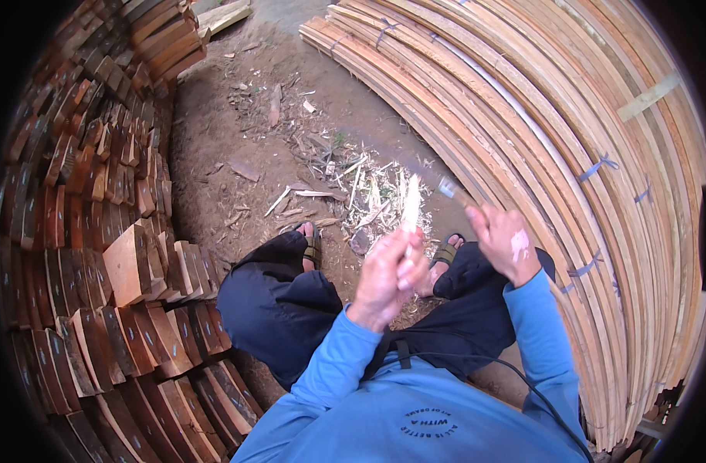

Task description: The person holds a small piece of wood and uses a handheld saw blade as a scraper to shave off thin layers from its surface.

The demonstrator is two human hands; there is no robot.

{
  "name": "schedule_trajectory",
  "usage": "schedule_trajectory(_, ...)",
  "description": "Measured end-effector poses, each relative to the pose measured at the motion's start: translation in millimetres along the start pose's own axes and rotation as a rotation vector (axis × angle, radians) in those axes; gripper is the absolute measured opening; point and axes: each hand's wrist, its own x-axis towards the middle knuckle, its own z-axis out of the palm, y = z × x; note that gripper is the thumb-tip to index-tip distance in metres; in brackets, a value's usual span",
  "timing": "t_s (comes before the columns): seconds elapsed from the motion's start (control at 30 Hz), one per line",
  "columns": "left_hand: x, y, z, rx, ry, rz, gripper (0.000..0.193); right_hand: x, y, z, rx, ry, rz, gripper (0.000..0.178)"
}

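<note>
I count two hands: one left hand (pixel 391 270), one right hand (pixel 501 241). One pale stick (pixel 411 204), one handled tool (pixel 448 187), blade blurred. Two sandals (pixel 313 251), one per foot. One black cord (pixel 526 380), near right. At least three blue ties (pixel 597 167) on the right. Left blocks (pixel 127 266), right strips (pixel 492 92), middle shavings (pixel 374 189): dozens each, I can't get exact totals.

Legible txt: dk lettering (pixel 430 424) on the front of the blue shirt (pixel 391 393), approx. mid-width, nr the waist-side edge. All caps, set in a ring, w/ a bold straight line & a smaller one across the ctr. Plank ends (pixel 129 339) on the person's L: flecked pale blue here & there, too sm. to tell if nos. or just paint.
</note>
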Motion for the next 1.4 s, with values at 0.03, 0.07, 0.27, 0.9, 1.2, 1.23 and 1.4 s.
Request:
schedule_trajectory(0.03,-8.4,-7.2,11.0,0.004,-0.133,-0.088,0.025,6.3,3.6,3.9,-0.004,0.073,0.052,0.048)
schedule_trajectory(0.07,-12.5,-9.6,19.1,0.012,-0.164,-0.097,0.025,5.3,4.4,1.9,0.015,0.051,0.075,0.049)
schedule_trajectory(0.27,3.7,11.5,-1.2,-0.219,-0.109,0.047,0.026,-3.9,-17.2,-28.5,0.204,-0.101,0.067,0.05)
schedule_trajectory(0.9,-5.5,-0.8,6.3,-0.325,-0.242,-0.124,0.025,12.2,14.1,-17.1,0.143,-0.017,0.038,0.052)
schedule_trajectory(1.2,4.4,6.1,-13.6,-0.408,-0.25,-0.096,0.024,-11.5,-18.3,-35.2,0.315,-0.231,-0.127,0.054)
schedule_trajectory(1.23,4.7,5.2,-13.9,-0.412,-0.241,-0.094,0.024,-11.1,-15.5,-32.3,0.296,-0.22,-0.126,0.053)
schedule_trajectory(1.4,7.3,3.1,-7.3,-0.456,-0.167,-0.108,0.024,-4.4,-13.2,-22.1,0.253,-0.099,-0.057,0.053)
